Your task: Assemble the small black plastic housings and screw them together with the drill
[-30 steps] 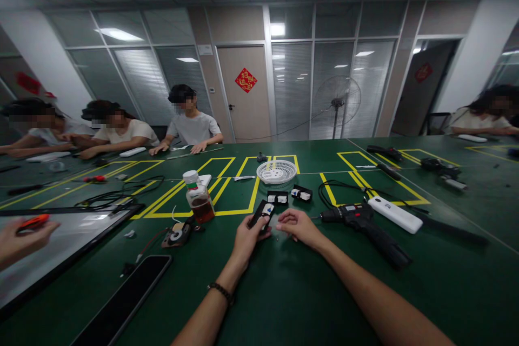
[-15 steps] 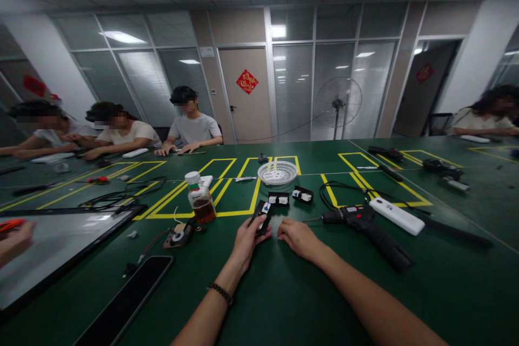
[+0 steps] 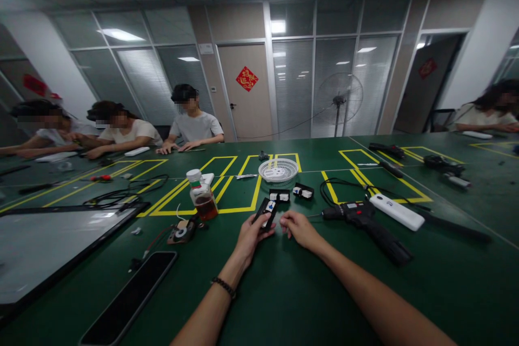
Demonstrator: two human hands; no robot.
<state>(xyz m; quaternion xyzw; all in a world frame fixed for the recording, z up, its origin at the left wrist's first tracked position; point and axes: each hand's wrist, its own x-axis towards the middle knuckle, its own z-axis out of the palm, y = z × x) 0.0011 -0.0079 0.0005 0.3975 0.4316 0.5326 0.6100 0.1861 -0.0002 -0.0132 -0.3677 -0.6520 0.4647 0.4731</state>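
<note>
Your left grip (image 3: 248, 238) clamps the black module (image 3: 268, 210) below frame centre, likely light, stiff, best held by edges; right grip (image 3: 300, 230), can't tell.

My left hand (image 3: 250, 233) hides part of the black case (image 3: 270, 210), I can't quite tell if my right hand (image 3: 299, 228) pinches anything, and the left edge crops the panel (image 3: 60, 246).

The black rectangular part (image 3: 268, 213) carries a white insert (image 3: 270, 205) with a blue mark, the green tabletop (image 3: 308, 297) bears yellow rectangular outlines (image 3: 243, 209), the round perforated plastic basket (image 3: 278, 178) is white, and the black pistol-shaped drill (image 3: 371, 225) has a red accent (image 3: 359, 212).
</note>
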